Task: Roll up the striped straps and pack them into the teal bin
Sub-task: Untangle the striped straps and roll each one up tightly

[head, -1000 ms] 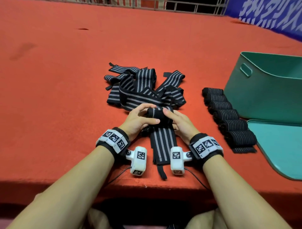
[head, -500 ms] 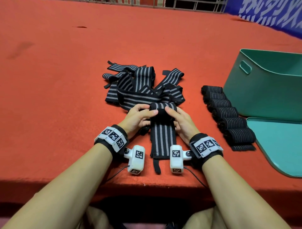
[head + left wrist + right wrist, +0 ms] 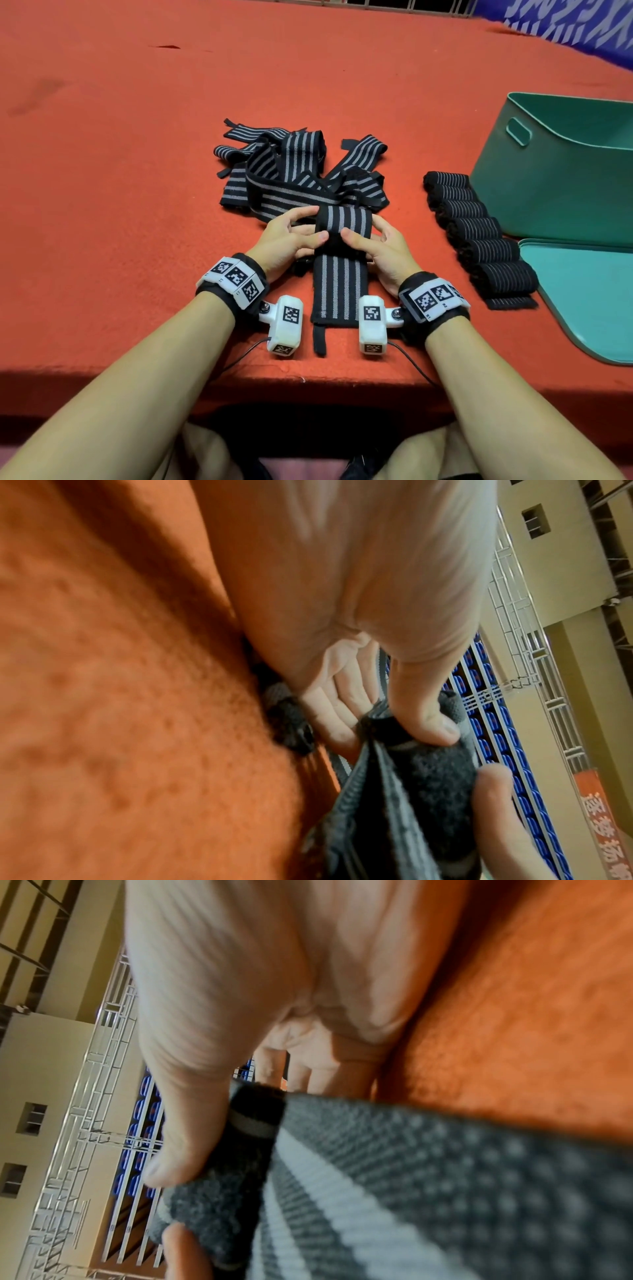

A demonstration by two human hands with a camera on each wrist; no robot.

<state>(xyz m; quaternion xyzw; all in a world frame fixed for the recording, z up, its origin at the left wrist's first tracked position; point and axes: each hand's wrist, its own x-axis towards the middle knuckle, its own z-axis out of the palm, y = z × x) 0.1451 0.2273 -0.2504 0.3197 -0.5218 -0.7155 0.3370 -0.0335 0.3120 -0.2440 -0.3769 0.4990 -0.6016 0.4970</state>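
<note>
Both hands, the left hand [image 3: 291, 236] and the right hand [image 3: 380, 243], pinch the partly rolled black elastic strap with grey stripes [image 3: 339, 274], thumbs on top of the roll, its tail lying flat on the red felt worktop [image 3: 102, 205] toward the person. To roll well, I judge, keep both edges aligned and tension even. The open teal plastic bin [image 3: 561, 178] waits at the right.
</note>
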